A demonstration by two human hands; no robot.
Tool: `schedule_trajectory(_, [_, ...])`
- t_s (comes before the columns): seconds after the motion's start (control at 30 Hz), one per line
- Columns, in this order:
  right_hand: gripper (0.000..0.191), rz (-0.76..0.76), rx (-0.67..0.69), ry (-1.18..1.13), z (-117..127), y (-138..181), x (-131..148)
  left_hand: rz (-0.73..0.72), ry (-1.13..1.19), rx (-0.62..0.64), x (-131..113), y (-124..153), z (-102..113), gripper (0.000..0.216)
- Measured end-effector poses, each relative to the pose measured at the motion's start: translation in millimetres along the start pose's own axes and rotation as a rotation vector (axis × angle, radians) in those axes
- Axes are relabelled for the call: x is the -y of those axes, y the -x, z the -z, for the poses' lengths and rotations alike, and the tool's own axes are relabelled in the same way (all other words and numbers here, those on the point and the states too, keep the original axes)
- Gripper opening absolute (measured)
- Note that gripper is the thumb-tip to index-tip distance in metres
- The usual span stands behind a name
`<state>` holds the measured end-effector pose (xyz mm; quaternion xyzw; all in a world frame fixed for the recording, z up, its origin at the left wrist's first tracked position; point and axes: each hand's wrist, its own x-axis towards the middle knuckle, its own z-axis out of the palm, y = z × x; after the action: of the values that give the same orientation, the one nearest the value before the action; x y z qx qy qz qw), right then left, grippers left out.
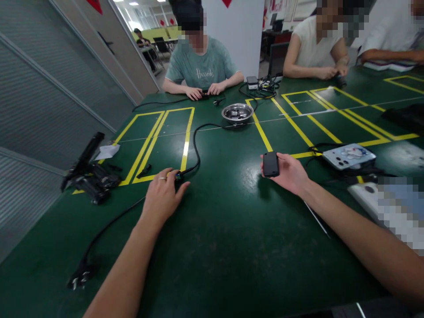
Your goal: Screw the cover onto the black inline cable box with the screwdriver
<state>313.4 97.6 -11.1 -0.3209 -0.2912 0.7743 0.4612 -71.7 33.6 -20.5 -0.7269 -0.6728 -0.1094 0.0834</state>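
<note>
My left hand (163, 194) rests palm down on the green table (225, 238), a ring on one finger, its fingertips closed on the end of a black cable (195, 152) near a yellow tape line. That cable curves away toward a metal bowl (237, 112). My right hand (289, 173) holds a small black device (270, 164) just above the table, fingers wrapped under it.
A black tool or stand (89, 173) lies at the left edge beside a white paper scrap (107, 151). A plug (79, 276) lies near the front left. A phone in a pale case (349, 156) sits right. Three people sit at the far side.
</note>
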Motion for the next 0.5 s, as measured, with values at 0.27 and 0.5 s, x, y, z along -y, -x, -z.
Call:
schedule_trajectory(0.27, [0.038, 0.178, -0.220, -0.058, 26.8, -4.5, 13.0, 0.174, 0.032, 0.171, 54.3, -2.5, -4.0, 0.056])
schedule_trajectory(0.5, [0.038, 0.286, -0.399, -0.062, 41.9, 0.0, 32.6, 0.153, 0.049, 0.214, 47.0, -7.7, 1.3, 0.052])
